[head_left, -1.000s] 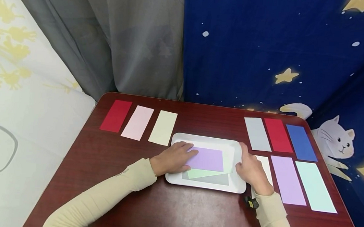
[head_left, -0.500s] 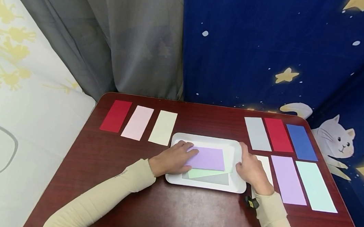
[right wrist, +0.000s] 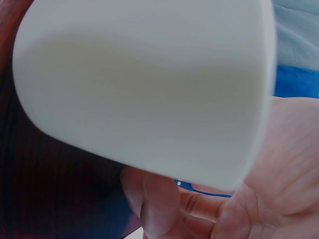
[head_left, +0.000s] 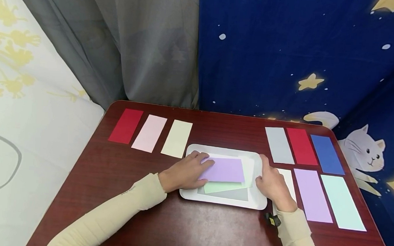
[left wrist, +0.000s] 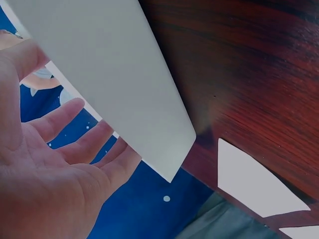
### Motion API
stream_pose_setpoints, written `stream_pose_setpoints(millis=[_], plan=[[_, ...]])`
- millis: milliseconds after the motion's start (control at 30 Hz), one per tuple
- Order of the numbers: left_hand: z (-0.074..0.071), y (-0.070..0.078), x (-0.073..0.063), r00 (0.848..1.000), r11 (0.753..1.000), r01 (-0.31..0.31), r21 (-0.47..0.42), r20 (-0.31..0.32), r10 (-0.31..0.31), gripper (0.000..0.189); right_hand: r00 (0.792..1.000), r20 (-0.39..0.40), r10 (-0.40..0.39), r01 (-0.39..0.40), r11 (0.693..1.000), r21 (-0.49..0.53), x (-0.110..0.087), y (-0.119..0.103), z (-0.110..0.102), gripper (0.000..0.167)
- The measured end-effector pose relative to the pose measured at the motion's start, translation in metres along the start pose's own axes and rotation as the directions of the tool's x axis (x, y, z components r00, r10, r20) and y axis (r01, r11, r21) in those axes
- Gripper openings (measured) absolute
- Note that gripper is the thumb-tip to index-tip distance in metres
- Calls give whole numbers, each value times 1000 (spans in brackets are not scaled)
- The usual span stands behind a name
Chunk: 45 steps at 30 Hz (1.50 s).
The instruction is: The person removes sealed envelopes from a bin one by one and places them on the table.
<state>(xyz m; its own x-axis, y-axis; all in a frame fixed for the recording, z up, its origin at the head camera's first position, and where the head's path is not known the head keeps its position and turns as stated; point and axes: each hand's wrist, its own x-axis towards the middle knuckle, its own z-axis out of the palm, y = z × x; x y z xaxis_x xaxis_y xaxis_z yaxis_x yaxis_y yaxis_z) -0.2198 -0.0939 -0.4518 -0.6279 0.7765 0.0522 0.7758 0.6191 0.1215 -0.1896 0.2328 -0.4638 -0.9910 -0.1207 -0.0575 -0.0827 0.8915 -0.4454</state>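
A white tray [head_left: 223, 203] rests on the dark red table, holding a purple card [head_left: 226, 170] above a pale green card [head_left: 227, 187] and a grey card [head_left: 236, 195]. My left hand [head_left: 189, 171] reaches over the tray's left end and grips the left end of the purple card, whose near edge stands slightly off the cards beneath. In the left wrist view the tray wall [left wrist: 114, 79] hides those fingertips. At the right end, my right hand [head_left: 274, 184] holds the tray's rim. The right wrist view shows its fingers [right wrist: 159, 204] beside the tray's outer wall [right wrist: 149, 119].
To the left lie a red card [head_left: 126, 126], a pink card [head_left: 149, 133] and a cream card [head_left: 177, 138]. Several more cards lie in two rows at right, including a blue one [head_left: 327, 154] and a mint one [head_left: 343, 202]. Curtains [head_left: 161, 46] hang behind the table.
The purple card has risen and shifted slightly away from me with my left hand, showing more of the pale green card. My right hand and the tray have stayed put.
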Motion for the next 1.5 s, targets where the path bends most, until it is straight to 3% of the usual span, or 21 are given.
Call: stream_pose_setpoints(millis=[767,1033,1500], plan=[[-6,2,-9,999,1000,-10,-10,-33,9,61,1000,7,7,-7,1000,5,-1,0,1,76],[-8,4,-15,995,1000,-18,19,-93,20,61,1000,-2,-9,8,1000,-2,-1,1,1,75],[-16,8,-26,990,997,83,2,-114,-82,66,1000,0,-12,12,1000,-5,0,0,0,75]])
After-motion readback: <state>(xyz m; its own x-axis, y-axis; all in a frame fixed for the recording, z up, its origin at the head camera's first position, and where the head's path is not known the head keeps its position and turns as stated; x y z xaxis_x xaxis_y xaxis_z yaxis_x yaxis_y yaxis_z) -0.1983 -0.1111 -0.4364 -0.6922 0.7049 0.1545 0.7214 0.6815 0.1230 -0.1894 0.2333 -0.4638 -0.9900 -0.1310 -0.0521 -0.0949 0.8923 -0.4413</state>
